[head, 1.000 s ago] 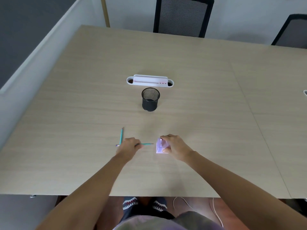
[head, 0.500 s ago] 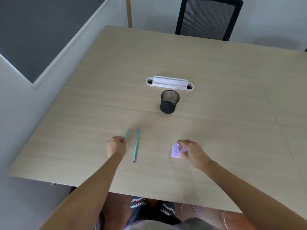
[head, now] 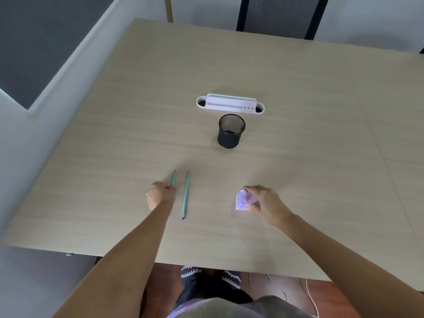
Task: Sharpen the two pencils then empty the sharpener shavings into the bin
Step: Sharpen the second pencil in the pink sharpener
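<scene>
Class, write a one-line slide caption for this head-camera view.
Left hand grips one pencil, right hand holds the sharpener; second pencil lies between.

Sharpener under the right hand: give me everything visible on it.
The sharpener is a small, pale lilac, translucent-looking plastic block, with lighter raised details on top that are too blurred to identify. It sits on the table, right of both pencils and nearer the person than the mesh cup. The right hand grips its right side, fingers over its far edge.
</scene>
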### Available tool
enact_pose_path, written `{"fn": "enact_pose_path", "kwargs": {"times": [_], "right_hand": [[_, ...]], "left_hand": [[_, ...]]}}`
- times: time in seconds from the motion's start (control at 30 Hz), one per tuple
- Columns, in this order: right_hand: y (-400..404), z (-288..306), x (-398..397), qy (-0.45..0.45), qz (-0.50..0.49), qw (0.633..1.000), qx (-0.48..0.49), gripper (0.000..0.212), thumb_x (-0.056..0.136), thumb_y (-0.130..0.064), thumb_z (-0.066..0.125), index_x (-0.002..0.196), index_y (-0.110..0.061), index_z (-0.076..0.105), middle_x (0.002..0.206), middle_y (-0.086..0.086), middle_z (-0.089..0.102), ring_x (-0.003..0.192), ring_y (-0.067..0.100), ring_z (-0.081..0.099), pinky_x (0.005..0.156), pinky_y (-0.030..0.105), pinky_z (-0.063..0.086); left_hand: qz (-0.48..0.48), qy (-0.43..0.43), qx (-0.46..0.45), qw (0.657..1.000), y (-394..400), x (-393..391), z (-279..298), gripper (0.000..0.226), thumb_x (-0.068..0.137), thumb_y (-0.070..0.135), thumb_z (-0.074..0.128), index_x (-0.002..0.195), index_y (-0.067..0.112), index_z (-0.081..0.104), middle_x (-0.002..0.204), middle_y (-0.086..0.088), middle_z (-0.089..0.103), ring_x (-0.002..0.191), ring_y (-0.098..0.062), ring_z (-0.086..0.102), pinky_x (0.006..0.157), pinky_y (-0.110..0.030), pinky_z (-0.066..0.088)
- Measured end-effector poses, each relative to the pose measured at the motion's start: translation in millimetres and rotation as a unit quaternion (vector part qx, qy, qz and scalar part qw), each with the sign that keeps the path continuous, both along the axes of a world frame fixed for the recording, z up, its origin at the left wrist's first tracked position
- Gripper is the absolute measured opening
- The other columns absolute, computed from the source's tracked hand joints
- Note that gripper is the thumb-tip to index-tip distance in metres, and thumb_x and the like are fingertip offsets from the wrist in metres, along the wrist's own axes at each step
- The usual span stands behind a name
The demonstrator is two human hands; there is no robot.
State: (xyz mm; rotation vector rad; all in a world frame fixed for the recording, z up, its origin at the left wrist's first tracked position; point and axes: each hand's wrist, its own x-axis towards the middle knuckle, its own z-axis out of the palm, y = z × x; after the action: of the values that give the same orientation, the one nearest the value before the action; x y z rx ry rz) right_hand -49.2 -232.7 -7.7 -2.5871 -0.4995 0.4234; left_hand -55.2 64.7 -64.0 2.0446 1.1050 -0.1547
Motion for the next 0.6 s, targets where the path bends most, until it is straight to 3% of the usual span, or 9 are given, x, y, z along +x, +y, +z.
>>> {"fn": "enact_pose_path", "kwargs": {"times": [0.07,0.13,0.2,0.3,0.43,0.5,0.6], "right_hand": [[0.3,-0.2,-0.3,0.000,0.000,1.000,-0.002,0.043,0.077,-0.005,0.066,0.120,-0.008,0.060,0.112,0.010,0.066,0.100,0.029,0.061,0.088,0.032,0.048],[0.1,-0.3,-0.5,0.002,-0.003,1.000,-0.001,0.044,0.077,-0.005,0.066,0.120,-0.008,0.060,0.112,0.010,0.066,0.100,0.028,0.061,0.088,0.032,0.049],[0.2,-0.2,-0.5,0.003,-0.003,1.000,-0.003,0.045,0.077,-0.006,0.067,0.121,-0.008,0.059,0.113,0.010,0.066,0.100,0.028,0.061,0.088,0.031,0.048],[0.9,-0.6,-0.7,0.005,-0.003,1.000,-0.008,0.043,0.076,-0.006,0.066,0.119,-0.009,0.060,0.110,0.008,0.067,0.098,0.027,0.061,0.085,0.030,0.047],[0.5,-1.8,-0.6,0.005,-0.003,1.000,-0.018,0.040,0.076,-0.006,0.064,0.116,-0.012,0.060,0.106,0.005,0.067,0.095,0.025,0.061,0.076,0.022,0.041],[0.2,-1.9,-0.6,0.007,-0.006,1.000,-0.019,0.040,0.076,-0.007,0.065,0.115,-0.013,0.061,0.106,0.005,0.067,0.093,0.025,0.061,0.075,0.019,0.038],[-0.4,-2.4,0.1,0.012,-0.007,1.000,-0.021,0.043,0.076,-0.010,0.066,0.118,-0.014,0.059,0.107,0.005,0.066,0.094,0.025,0.061,0.075,0.019,0.037]], "left_hand": [[-0.036,-0.047,0.064,0.996,-5.7,-1.0,1.3,0.028,0.079,0.029,0.075,0.098,0.012,0.062,0.100,-0.010,0.066,0.092,-0.032,0.064,0.075,-0.040,0.054],[-0.141,-0.079,0.135,0.978,-16.5,-3.2,0.0,0.032,0.082,0.037,0.072,0.097,0.012,0.059,0.098,-0.008,0.065,0.088,-0.031,0.064,0.070,-0.040,0.053],[-0.220,-0.036,0.153,0.963,-29.1,-4.8,-3.4,0.034,0.083,0.042,0.070,0.097,0.012,0.060,0.097,-0.009,0.066,0.088,-0.031,0.065,0.071,-0.039,0.053],[-0.260,0.076,0.154,0.950,-39.6,-6.8,-8.5,0.033,0.091,0.037,0.061,0.108,0.008,0.058,0.108,-0.013,0.064,0.099,-0.034,0.065,0.079,-0.041,0.053],[-0.349,0.101,0.217,0.906,-47.4,-10.5,-5.0,0.030,0.102,0.029,0.042,0.120,0.004,0.047,0.122,-0.011,0.055,0.111,-0.029,0.060,0.087,-0.041,0.051],[-0.415,0.059,0.229,0.879,-51.5,-17.1,0.5,0.027,0.105,0.027,0.035,0.116,0.006,0.045,0.115,-0.010,0.060,0.102,-0.027,0.064,0.080,-0.039,0.053],[-0.483,-0.014,0.145,0.863,-54.9,-35.4,5.0,0.017,0.104,0.028,0.035,0.106,0.013,0.042,0.085,-0.007,0.067,0.073,-0.031,0.065,0.064,-0.041,0.053]]}}
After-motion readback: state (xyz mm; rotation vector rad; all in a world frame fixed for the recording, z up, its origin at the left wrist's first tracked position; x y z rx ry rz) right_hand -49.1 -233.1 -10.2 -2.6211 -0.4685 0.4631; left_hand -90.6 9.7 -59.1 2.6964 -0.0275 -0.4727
